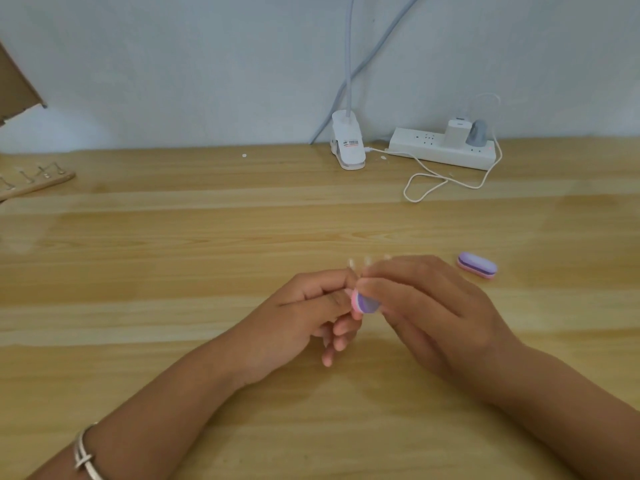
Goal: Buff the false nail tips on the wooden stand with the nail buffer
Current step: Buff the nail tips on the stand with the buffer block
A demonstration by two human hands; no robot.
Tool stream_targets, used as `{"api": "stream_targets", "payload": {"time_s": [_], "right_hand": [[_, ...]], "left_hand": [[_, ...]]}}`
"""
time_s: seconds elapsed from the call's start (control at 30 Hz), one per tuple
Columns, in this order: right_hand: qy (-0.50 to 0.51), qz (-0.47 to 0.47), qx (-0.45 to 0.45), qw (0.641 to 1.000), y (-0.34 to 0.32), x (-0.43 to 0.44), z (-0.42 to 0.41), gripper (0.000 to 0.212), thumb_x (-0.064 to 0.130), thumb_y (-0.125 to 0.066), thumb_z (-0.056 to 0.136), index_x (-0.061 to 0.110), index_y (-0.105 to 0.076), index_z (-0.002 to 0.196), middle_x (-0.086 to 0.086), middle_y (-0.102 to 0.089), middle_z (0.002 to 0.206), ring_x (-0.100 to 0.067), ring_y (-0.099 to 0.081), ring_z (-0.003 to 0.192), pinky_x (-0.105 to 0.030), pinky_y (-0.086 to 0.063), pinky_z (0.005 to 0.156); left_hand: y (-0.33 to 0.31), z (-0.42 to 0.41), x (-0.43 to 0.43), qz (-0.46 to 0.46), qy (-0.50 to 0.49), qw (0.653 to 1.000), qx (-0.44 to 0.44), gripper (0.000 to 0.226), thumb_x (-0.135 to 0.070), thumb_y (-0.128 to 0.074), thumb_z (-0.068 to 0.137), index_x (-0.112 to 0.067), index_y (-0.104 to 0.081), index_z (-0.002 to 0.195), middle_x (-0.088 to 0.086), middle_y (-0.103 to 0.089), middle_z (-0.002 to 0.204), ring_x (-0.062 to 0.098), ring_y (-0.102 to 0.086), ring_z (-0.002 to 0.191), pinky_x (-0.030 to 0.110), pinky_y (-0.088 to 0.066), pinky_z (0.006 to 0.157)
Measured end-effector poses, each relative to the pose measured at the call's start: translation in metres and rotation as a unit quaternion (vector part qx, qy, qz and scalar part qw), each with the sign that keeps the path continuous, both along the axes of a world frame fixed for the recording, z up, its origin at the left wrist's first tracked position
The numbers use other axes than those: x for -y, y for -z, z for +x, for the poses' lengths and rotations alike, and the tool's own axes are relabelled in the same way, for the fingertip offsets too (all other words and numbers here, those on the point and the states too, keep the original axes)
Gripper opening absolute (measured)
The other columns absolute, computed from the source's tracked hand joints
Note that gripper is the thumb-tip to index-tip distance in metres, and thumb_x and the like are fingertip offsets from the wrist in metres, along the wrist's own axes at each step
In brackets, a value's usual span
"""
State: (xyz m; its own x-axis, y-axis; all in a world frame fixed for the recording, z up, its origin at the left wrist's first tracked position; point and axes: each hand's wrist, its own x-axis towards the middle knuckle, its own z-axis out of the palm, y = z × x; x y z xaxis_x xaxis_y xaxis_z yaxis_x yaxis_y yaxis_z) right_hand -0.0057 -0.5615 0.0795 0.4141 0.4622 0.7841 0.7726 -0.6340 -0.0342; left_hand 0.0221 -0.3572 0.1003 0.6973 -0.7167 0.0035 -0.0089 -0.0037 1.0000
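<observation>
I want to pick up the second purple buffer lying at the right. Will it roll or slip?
The spare buffer lies flat on a broad face, so it probably will not roll. Its pink and purple layers look like foam, so likely light and easy to grip.

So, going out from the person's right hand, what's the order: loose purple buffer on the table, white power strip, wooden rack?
Starting from the right hand, in the head view:
1. The loose purple buffer, lying just to its right.
2. The white power strip, at the back by the wall.
3. The wooden rack, at the far left edge.
</observation>
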Motion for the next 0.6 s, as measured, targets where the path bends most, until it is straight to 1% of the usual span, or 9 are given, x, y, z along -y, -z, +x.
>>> {"api": "stream_targets", "payload": {"time_s": [0.07,0.13,0.17,0.23,0.3,0.37,0.47,0.57,0.6], "right_hand": [[0.032,0.004,-0.013,0.999,-0.003,0.007,0.004,0.026,-0.007,-0.058,0.094,0.004,-0.067,0.115,-0.012,-0.069,0.111,-0.024,-0.064,0.101,-0.02,-0.043,0.097],[0.063,0.034,-0.039,0.997,-0.004,0.012,0.005,0.025,-0.008,-0.062,0.09,-0.001,-0.07,0.113,-0.01,-0.068,0.109,-0.024,-0.065,0.101,-0.024,-0.048,0.094],[0.068,0.049,-0.048,0.995,-0.004,0.013,0.004,0.023,-0.005,-0.061,0.092,-0.002,-0.069,0.113,-0.008,-0.067,0.109,-0.023,-0.065,0.102,-0.025,-0.048,0.094],[0.054,0.061,-0.058,0.995,-0.002,0.009,0.001,0.023,0.001,-0.058,0.095,-0.003,-0.067,0.116,-0.004,-0.065,0.111,-0.02,-0.063,0.105,-0.021,-0.045,0.098],[0.034,0.048,-0.063,0.996,0.0,0.005,-0.002,0.024,0.002,-0.056,0.095,-0.003,-0.067,0.116,-0.006,-0.066,0.114,-0.021,-0.063,0.105,-0.02,-0.043,0.099],[0.031,0.041,-0.071,0.996,0.0,0.004,-0.001,0.025,0.003,-0.057,0.095,-0.003,-0.068,0.116,-0.01,-0.068,0.114,-0.023,-0.064,0.104,-0.021,-0.044,0.097],[0.031,0.049,-0.071,0.996,-0.002,0.001,-0.001,0.024,0.002,-0.058,0.094,-0.002,-0.069,0.115,-0.01,-0.069,0.113,-0.022,-0.064,0.102,-0.021,-0.045,0.096],[0.017,0.042,-0.062,0.997,-0.001,-0.002,-0.002,0.024,0.0,-0.061,0.093,-0.001,-0.069,0.115,-0.011,-0.069,0.114,-0.025,-0.066,0.101,-0.027,-0.05,0.092],[0.016,0.033,-0.057,0.998,-0.001,-0.001,-0.001,0.024,-0.001,-0.062,0.093,-0.002,-0.07,0.115,-0.012,-0.069,0.114,-0.026,-0.067,0.1,-0.028,-0.05,0.091]], "left_hand": [[-0.001,0.0,-0.001,-0.004,0.008,1.0,0.002,0.022,-0.016,-0.042,0.097,-0.007,-0.056,0.082,0.001,-0.045,0.065,0.015,-0.049,0.06,0.03,-0.043,0.052],[0.0,0.001,0.0,-0.012,0.0,1.0,0.019,0.023,-0.015,-0.043,0.097,-0.01,-0.058,0.081,0.002,-0.049,0.066,0.016,-0.051,0.062,0.029,-0.045,0.052],[0.0,0.002,0.001,-0.013,-0.011,0.999,0.033,0.022,-0.015,-0.045,0.097,-0.009,-0.06,0.081,0.003,-0.052,0.067,0.015,-0.052,0.063,0.029,-0.045,0.052],[0.002,0.003,0.002,-0.011,-0.037,0.998,0.059,0.02,-0.015,-0.05,0.094,-0.008,-0.065,0.084,0.002,-0.058,0.07,0.013,-0.054,0.065,0.029,-0.047,0.053],[0.004,0.003,0.001,-0.012,-0.059,0.996,0.07,0.018,-0.014,-0.053,0.092,-0.007,-0.069,0.087,0.002,-0.061,0.072,0.012,-0.056,0.067,0.027,-0.048,0.052],[0.005,0.003,0.001,-0.01,-0.074,0.994,0.082,0.016,-0.014,-0.056,0.09,-0.006,-0.07,0.088,0.002,-0.063,0.073,0.013,-0.057,0.067,0.027,-0.048,0.052],[0.005,0.003,0.002,-0.008,-0.095,0.991,0.092,0.013,-0.016,-0.062,0.09,-0.007,-0.071,0.087,-0.004,-0.065,0.071,0.008,-0.057,0.065,0.025,-0.047,0.051],[0.003,0.002,0.002,-0.002,-0.11,0.987,0.118,0.013,-0.019,-0.063,0.083,-0.012,-0.073,0.086,-0.007,-0.063,0.069,0.005,-0.056,0.059,0.024,-0.047,0.051],[0.003,0.003,0.002,-0.001,-0.116,0.986,0.123,0.014,-0.02,-0.064,0.082,-0.012,-0.074,0.087,-0.006,-0.063,0.07,0.006,-0.055,0.058,0.025,-0.047,0.051]]}}
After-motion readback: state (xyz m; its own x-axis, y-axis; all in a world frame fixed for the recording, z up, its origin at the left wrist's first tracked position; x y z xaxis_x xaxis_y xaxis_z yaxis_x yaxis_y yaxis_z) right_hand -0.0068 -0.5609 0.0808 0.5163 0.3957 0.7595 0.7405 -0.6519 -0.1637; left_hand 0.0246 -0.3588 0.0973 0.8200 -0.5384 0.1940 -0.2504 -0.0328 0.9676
